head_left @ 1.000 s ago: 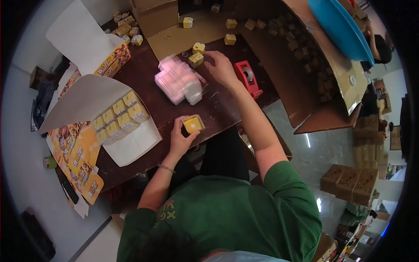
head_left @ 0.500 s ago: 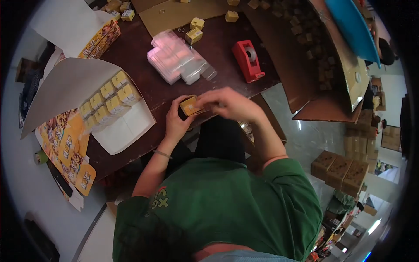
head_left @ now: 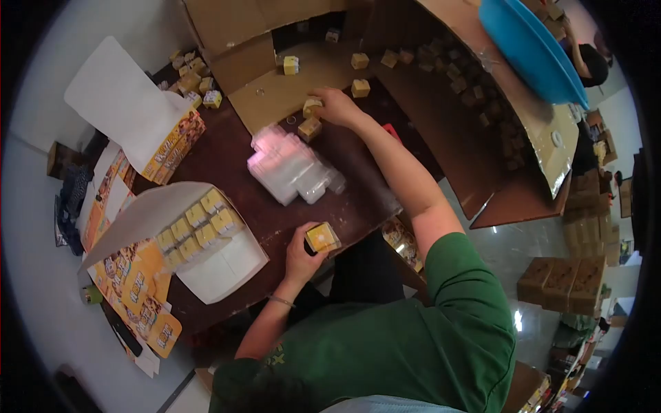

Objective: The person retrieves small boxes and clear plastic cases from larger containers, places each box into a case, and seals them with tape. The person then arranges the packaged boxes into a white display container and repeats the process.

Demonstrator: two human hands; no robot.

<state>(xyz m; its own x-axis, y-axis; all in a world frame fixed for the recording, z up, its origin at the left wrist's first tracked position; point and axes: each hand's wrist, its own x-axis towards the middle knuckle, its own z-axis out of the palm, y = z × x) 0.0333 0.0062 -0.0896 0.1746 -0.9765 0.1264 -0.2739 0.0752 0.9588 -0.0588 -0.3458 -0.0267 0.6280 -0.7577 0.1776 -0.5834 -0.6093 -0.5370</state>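
Observation:
My left hand (head_left: 303,258) is closed around a small yellow box (head_left: 323,237) near the table's front edge, its printed yellow face turned up. Farther back, my right hand (head_left: 336,108) has its fingers around another small yellow box (head_left: 312,105) by the cardboard flap. Just in front of that one lies a similar yellow box (head_left: 309,129). Between my hands sits a stack of clear plastic packaging (head_left: 292,168). To the left, an open white-lined carton (head_left: 224,272) holds two rows of small yellow boxes (head_left: 196,215) in clear plastic.
A large cardboard box (head_left: 475,165) with several loose small boxes stands at right, a blue basin (head_left: 533,51) on its edge. My right arm mostly hides the red tape dispenser (head_left: 392,132). Printed cartons (head_left: 175,144) lie at left. A person (head_left: 591,65) is at far right.
My right hand has left the box in my left hand and reached back to a yellow box by the flap. My left hand still holds its box. The camera view has shifted.

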